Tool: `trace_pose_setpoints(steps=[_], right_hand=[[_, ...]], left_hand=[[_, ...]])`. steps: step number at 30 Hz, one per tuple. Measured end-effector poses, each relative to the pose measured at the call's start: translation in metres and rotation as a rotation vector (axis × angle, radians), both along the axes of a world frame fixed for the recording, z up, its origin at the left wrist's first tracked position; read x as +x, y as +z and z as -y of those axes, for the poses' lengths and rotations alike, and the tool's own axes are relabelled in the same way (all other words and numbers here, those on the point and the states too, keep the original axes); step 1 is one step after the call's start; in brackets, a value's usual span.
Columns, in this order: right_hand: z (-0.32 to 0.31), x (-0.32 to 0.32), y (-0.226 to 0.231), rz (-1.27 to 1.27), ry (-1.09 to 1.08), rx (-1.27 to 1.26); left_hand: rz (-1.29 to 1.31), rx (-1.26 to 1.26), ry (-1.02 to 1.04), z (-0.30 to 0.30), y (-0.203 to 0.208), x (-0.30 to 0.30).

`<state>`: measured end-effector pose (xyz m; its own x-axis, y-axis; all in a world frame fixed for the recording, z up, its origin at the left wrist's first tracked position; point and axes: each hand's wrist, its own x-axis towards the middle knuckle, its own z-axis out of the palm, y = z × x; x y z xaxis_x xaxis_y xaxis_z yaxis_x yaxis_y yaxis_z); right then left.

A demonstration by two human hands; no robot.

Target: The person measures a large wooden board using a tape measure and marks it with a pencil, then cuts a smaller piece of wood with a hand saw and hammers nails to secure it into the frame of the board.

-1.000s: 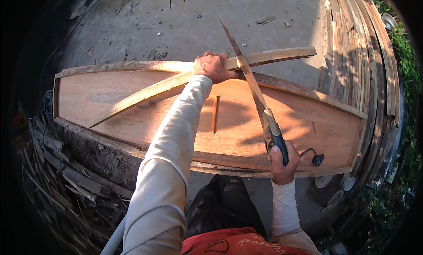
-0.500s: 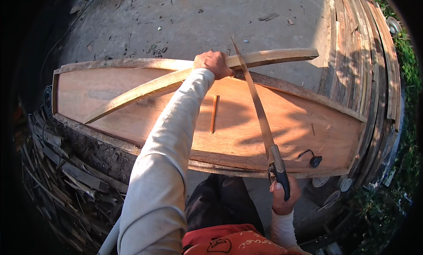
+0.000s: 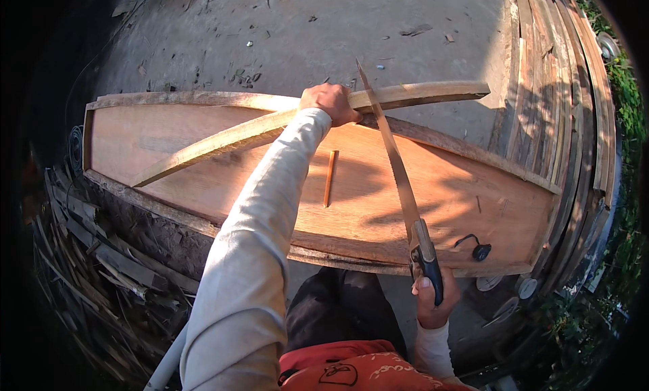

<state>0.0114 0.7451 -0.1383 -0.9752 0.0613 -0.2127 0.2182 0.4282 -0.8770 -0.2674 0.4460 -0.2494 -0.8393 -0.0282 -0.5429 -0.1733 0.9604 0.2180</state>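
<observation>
The left hand (image 3: 329,102) is closed over a long curved wooden strip (image 3: 223,139), its fingers wrapped around it and pressing it down where it crosses the far rim of a shallow wooden boat-shaped hull (image 3: 203,181). The strip runs from low on the left inside the hull up to the right, its free end jutting past the rim over the concrete ground (image 3: 304,33). The right hand (image 3: 435,300) grips the dark handle of a hand saw (image 3: 399,181), fingers shut around it; the blade slants up and away and meets the strip just right of the left hand. A thin wooden stick (image 3: 329,178) lies on the hull floor, and a small black object (image 3: 480,250) sits near the saw handle.
</observation>
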Motion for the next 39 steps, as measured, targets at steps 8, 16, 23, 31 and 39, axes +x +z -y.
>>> trace_pose_setpoints(steps=[8,16,23,31,39], right_hand=[[0.051,-0.113,-0.015,0.0,0.09,-0.037],[-0.028,-0.008,0.041,-0.007,0.198,0.195],[0.05,-0.142,-0.001,0.045,0.129,-0.006],[-0.02,-0.024,0.057,0.019,0.202,0.156],[0.082,-0.151,-0.01,-0.046,0.156,-0.004]], left_hand=[[-0.02,-0.001,0.006,-0.001,-0.008,-0.007],[0.065,0.027,0.045,0.0,-0.003,-0.015],[0.055,-0.009,0.053,0.0,-0.006,-0.028],[0.047,0.018,0.052,0.003,0.004,-0.024],[0.003,0.011,0.042,0.014,-0.013,-0.015]])
